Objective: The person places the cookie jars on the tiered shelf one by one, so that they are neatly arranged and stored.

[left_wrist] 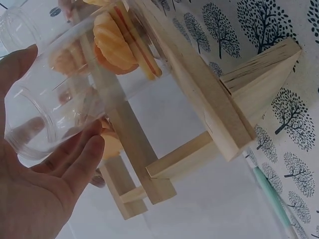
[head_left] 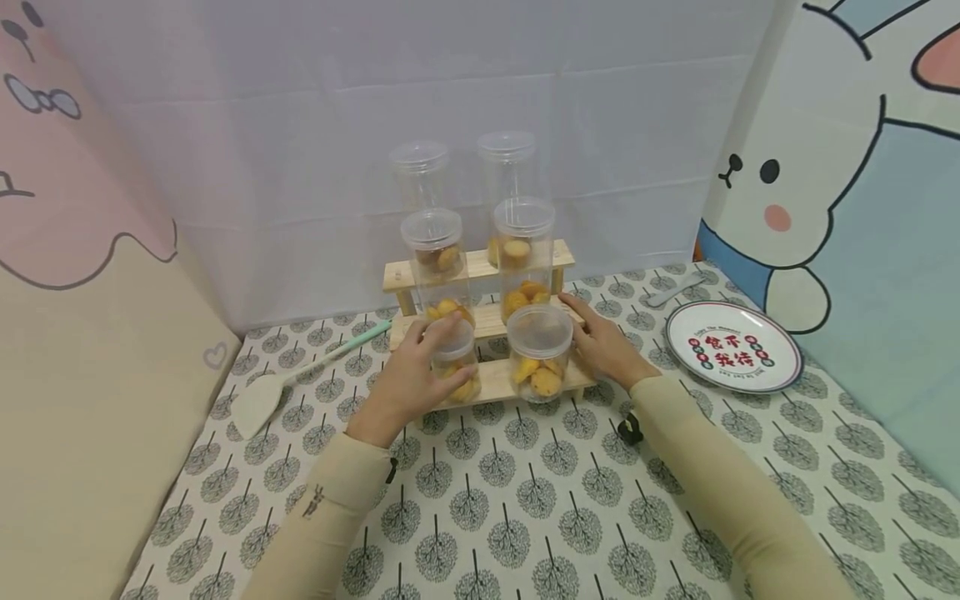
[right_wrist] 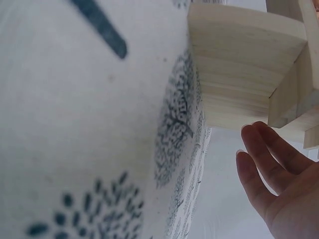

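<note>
A three-step wooden rack (head_left: 495,381) carries several clear lidded jars with cookies inside. My left hand (head_left: 408,379) is round the front-left jar (head_left: 459,367) on the lowest step, thumb on its near side and fingers beyond. In the left wrist view, that jar (left_wrist: 75,82) shows orange-yellow cookies at its base, over the slats. My right hand (head_left: 609,346) is at the right end of the rack, beside the front-right jar (head_left: 540,354). The right wrist view has the right hand's fingers (right_wrist: 266,162) extended, fingertips right at the rack's wooden edge (right_wrist: 286,99).
Left of the rack lies a pale spatula (head_left: 258,404) with a green handle end. A plate with red characters (head_left: 735,346) sits on the right, a grey utensil (head_left: 677,289) behind it. Tree-print cloth (head_left: 510,500) covers the table; white fabric (head_left: 300,167) hangs behind.
</note>
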Demonstrator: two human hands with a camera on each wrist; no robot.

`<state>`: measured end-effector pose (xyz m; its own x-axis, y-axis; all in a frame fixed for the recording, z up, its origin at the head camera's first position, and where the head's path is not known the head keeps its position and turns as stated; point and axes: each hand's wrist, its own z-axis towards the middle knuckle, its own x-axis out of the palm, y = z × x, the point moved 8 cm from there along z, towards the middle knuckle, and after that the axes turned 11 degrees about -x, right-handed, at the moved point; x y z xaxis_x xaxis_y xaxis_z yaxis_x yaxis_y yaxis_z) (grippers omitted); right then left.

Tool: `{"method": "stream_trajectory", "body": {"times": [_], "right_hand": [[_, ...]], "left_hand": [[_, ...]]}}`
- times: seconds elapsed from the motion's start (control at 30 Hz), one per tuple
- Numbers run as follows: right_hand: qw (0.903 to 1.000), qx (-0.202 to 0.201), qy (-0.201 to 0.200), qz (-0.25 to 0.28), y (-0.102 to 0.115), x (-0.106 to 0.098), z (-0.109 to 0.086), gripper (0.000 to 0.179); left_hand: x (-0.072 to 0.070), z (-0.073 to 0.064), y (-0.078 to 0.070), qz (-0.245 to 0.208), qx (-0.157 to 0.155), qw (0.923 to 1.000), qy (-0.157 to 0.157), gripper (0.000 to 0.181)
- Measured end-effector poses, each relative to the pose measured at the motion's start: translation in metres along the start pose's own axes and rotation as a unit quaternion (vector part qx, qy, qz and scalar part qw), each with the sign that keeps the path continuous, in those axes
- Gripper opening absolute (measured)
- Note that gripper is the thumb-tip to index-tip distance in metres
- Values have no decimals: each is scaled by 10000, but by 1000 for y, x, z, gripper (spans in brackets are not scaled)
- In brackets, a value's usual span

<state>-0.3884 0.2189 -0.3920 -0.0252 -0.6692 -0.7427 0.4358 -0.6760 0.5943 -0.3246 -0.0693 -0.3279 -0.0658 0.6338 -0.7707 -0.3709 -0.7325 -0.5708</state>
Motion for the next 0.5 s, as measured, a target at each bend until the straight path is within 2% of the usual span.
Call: {"method": "stream_trajectory", "body": {"times": [0.23,0.5], "right_hand": [[10000,-56,-2,2,1,-2,1,60],[10000,-58,21,56,2,-1,1,60]], "left_hand": [[0,0,1,16,-167,9998,50,83],[0,-1,0,80,-171,9998,3,83]]}}
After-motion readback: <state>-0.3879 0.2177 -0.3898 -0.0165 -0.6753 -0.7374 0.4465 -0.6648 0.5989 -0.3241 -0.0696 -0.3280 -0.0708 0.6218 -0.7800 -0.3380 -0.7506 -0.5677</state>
